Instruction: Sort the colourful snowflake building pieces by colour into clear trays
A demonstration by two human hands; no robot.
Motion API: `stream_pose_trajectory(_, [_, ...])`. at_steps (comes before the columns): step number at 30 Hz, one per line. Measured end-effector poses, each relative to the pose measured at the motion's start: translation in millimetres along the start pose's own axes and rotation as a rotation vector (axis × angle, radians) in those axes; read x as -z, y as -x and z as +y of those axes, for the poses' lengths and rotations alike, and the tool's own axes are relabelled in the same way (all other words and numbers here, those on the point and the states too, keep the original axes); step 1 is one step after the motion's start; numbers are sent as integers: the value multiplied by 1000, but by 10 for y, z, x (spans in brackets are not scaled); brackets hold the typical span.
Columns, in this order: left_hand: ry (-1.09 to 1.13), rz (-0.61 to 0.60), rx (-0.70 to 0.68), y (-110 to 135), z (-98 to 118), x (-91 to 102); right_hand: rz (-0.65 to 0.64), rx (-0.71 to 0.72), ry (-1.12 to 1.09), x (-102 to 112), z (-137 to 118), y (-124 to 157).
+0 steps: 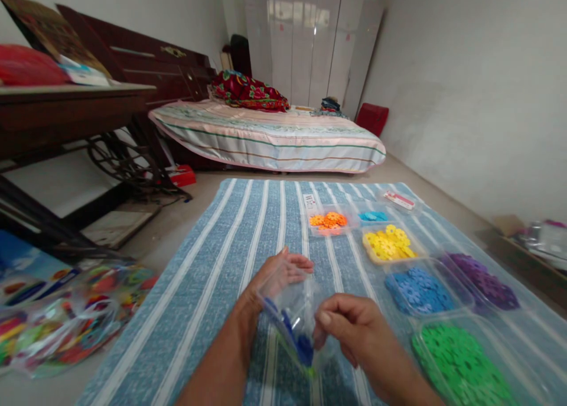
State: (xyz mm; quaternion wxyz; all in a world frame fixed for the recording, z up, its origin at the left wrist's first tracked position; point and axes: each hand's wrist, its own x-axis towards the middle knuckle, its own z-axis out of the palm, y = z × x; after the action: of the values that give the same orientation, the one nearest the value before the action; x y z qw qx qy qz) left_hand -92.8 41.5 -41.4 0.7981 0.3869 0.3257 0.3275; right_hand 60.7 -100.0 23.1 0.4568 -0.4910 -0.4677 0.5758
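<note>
- You're holding a clear plastic bag (310, 302) low in front of you, tilting, over the striped cloth (212, 264).
- Your L hand (279, 265) is showing behind the bag w/ fingers extending; that grip is looking unclosed.
- Your R hand (354, 323) is pinching the bag's R side betw. thumb & fingers; can't tell if it's also gripping a pc.
- Done, as far as shown: flower pcs are sitting by colour in clear tubs (463, 294) to your R: orange pcs (331, 220), light-blue pcs (373, 216), yellow pcs (390, 243), blue pcs (419, 291), purple pcs (482, 282), green pcs (460, 364).
- Left, prob.: a few dark-blue pcs (303, 347) are lying in the bag, w/ a bit of lime green (310, 371) showing at its bottom; so sorting is looking well along, but that's a judgement.
- A red-and-white packet (399, 200) is resting in the far tub; contents are staying unreadable.
- Hard to see: glare & blur are masking the bag's pcs, so no exact count; your R fingertips are partly hiding behind the film.
- Cut off: the green pcs' tub is running past the bottom edge; the big bag of mixed-colour items (84, 317) on the floor, far L, is blurring & reaching the frame edge.
- Printed letters (309, 202) near the orange tub are reading "Wit", poss. more.
</note>
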Motion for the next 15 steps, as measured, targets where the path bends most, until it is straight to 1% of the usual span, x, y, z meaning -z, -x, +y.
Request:
stream_pose_trajectory(2, [7, -24, 15, 28, -35, -44, 43, -58, -176, 55, 37, -61])
stream_pose_trajectory(4, [-4, -16, 1, 55, -55, -81, 90, -74, -323, 125, 78, -114])
stream_pose_trajectory(7, [-42, -19, 21, 83, -55, -121, 111, -91, -505, 222, 189, -170])
stream_pose_trajectory(9, [-59, -30, 47, 89, -46, -132, 115, -103, -599, 258, 312, -189])
stream_pose_trajectory(12, [-100, -60, 65, 83, -36, -128, 134, -119, -728, 253, 495, -193])
stream_pose_trajectory(14, [-109, -65, 54, 73, -40, -115, 138, -111, -774, 229, 517, -190])
stream_pose_trajectory(15, [-102, -55, 42, 67, -47, -107, 136, -86, -769, 220, 476, -193])
